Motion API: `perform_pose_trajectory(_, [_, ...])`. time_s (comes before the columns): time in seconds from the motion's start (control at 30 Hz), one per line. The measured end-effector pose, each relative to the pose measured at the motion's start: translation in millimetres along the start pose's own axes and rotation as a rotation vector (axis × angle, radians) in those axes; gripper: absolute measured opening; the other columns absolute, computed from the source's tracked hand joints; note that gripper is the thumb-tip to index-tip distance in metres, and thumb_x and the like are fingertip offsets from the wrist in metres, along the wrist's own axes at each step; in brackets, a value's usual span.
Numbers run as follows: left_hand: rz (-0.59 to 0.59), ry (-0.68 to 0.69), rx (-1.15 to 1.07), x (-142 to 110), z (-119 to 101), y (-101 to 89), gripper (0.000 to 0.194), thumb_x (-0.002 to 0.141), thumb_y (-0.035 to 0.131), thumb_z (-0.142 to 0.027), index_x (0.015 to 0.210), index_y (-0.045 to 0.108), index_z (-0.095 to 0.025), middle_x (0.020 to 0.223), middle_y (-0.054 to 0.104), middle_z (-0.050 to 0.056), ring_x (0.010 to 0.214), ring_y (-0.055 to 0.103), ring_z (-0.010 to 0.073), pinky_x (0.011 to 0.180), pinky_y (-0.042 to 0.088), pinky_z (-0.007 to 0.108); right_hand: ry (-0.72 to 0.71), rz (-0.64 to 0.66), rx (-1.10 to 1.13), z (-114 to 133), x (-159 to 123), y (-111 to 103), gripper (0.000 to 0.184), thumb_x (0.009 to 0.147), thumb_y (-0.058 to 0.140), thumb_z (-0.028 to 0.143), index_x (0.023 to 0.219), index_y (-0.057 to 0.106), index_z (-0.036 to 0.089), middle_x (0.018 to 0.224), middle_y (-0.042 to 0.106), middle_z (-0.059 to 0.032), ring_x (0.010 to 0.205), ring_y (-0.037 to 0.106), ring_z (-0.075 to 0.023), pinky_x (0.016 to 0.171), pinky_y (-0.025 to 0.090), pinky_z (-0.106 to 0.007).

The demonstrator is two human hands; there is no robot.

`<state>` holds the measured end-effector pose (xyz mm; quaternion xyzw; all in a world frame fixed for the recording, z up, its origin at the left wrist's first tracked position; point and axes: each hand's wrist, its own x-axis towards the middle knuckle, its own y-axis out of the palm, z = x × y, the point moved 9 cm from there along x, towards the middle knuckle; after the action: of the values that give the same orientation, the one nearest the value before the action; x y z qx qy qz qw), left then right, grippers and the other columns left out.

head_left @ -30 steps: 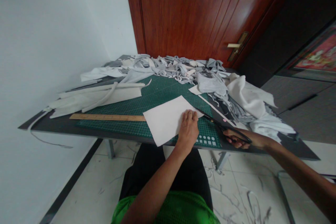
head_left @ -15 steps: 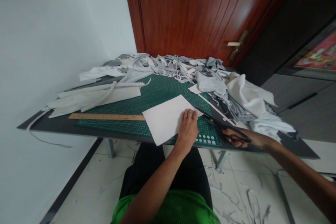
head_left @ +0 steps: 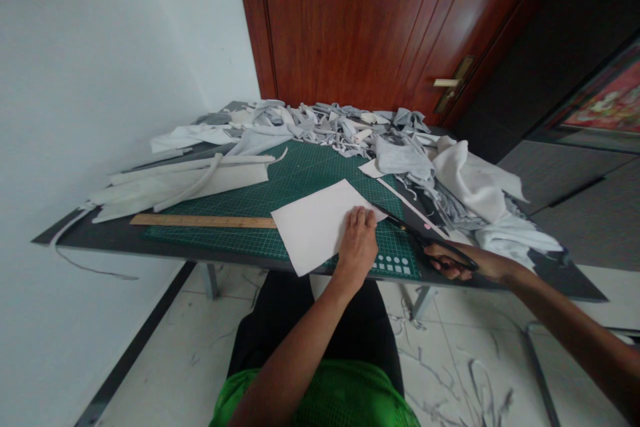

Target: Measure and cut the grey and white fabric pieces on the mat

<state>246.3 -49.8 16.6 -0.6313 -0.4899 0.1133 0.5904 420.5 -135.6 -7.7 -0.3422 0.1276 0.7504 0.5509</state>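
A pale, off-white rectangular sheet (head_left: pixel 313 227), apparently fabric or paper, lies at a slant on the green cutting mat (head_left: pixel 305 163). On its right part rests my left hand (head_left: pixel 359 237), palm down, fingers flat and close together against the sheet. The thumb is mostly hidden. My right hand (head_left: pixel 447 263) is wrapped around the handles of black scissors (head_left: pixel 417 235). Their blades point left to the sheet's right edge, beside my left fingertips, and a narrow piece of the sheet shows there.
A wooden ruler (head_left: pixel 200 221) lies left, partly under the sheet. Long cream fabric pieces (head_left: pixel 225 177) lie behind it. Grey and white scraps (head_left: pixel 320 123) heap along the back. More cloth (head_left: pixel 470 180) piles at right. The dark table's front edge (head_left: pixel 120 242) is near my legs.
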Motion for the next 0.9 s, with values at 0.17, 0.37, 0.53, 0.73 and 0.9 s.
perform_pose_trajectory(0.17, [0.014, -0.001, -0.004, 0.3, -0.6, -2.3, 0.045, 0.100, 0.041, -0.004, 0.143, 0.051, -0.004, 0.150, 0.055, 0.023, 0.147, 0.047, 0.0300, 0.127, 0.036, 0.047, -0.007, 0.003, -0.007, -1.1, 0.5, -0.4, 0.066, 0.071, 0.069, 0.082, 0.074, 0.053, 0.018, 0.059, 0.043, 0.0040, 0.050, 0.030, -0.0056, 0.042, 0.012, -0.018])
perform_pose_trajectory(0.37, [0.018, -0.007, -0.008, 0.5, -0.7, -2.9, 0.046, 0.099, 0.041, -0.002, 0.144, 0.051, -0.002, 0.151, 0.055, 0.024, 0.148, 0.047, 0.0305, 0.127, 0.035, 0.047, 0.000, 0.016, -0.013, -3.2, 1.9, -1.2, 0.065, 0.073, 0.069, 0.081, 0.076, 0.053, 0.018, 0.058, 0.043, 0.0046, 0.049, 0.029, -0.0051, 0.042, 0.012, -0.017])
perform_pose_trajectory(0.53, [0.009, -0.002, -0.018, 0.1, -0.1, -1.3, 0.047, 0.098, 0.040, -0.002, 0.143, 0.051, -0.004, 0.150, 0.055, 0.023, 0.148, 0.047, 0.0309, 0.126, 0.037, 0.050, 0.008, 0.015, -0.022, -1.5, -0.2, -0.6, 0.067, 0.071, 0.069, 0.084, 0.075, 0.053, 0.018, 0.058, 0.042, 0.0044, 0.049, 0.027, -0.0050, 0.043, 0.010, -0.019])
perform_pose_trajectory(0.73, [-0.009, -0.004, -0.026, -0.4, 0.2, -2.3, 0.048, 0.097, 0.040, -0.001, 0.143, 0.051, -0.008, 0.150, 0.056, 0.022, 0.148, 0.048, 0.0307, 0.124, 0.039, 0.053, 0.027, 0.011, -0.049, -2.6, -0.2, -0.5, 0.070, 0.069, 0.068, 0.087, 0.076, 0.052, 0.019, 0.058, 0.042, 0.0050, 0.049, 0.025, -0.0050, 0.044, 0.010, -0.019])
perform_pose_trajectory(0.9, [0.007, -0.007, -0.026, -0.4, 0.0, -1.1, 0.048, 0.097, 0.039, 0.000, 0.143, 0.050, -0.004, 0.151, 0.055, 0.023, 0.148, 0.047, 0.0306, 0.126, 0.037, 0.049, 0.038, 0.032, -0.062, -5.4, 1.8, -0.3, 0.068, 0.072, 0.066, 0.086, 0.076, 0.051, 0.019, 0.057, 0.041, 0.0058, 0.048, 0.023, -0.0045, 0.044, 0.010, -0.019])
